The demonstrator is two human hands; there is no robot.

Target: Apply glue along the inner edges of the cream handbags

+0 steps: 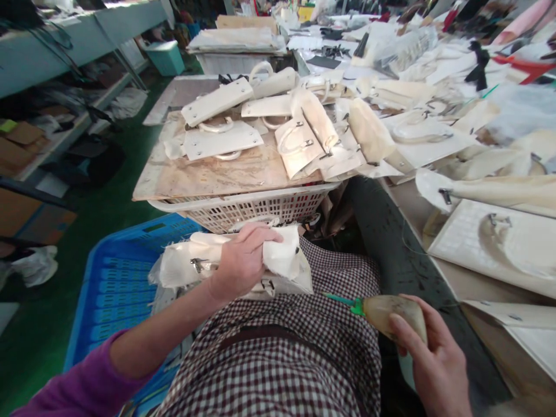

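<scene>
Across the lap, over a checked apron [278, 370], lies a cream-white handbag piece [289, 284] with a handle and metal fittings. My left hand [243, 258] is closed on its upper side, fingers bent over a white flap [280, 252]; the thumb is hidden. To the right, my right hand [438, 353] grips a translucent, yellowish squeeze bottle [388, 313] with a thin green nozzle. The nozzle points left toward the bag piece, and its tip is apart from it. What is inside the bottle cannot be made out.
A blue plastic crate [108, 289] stands at the left, partly under the bag piece. Ahead, a wooden board [195, 179] bearing several cream bag parts rests on a white basket [260, 207]. More cream pieces [499, 249] cover the bench at the right, behind its dark edge [403, 260].
</scene>
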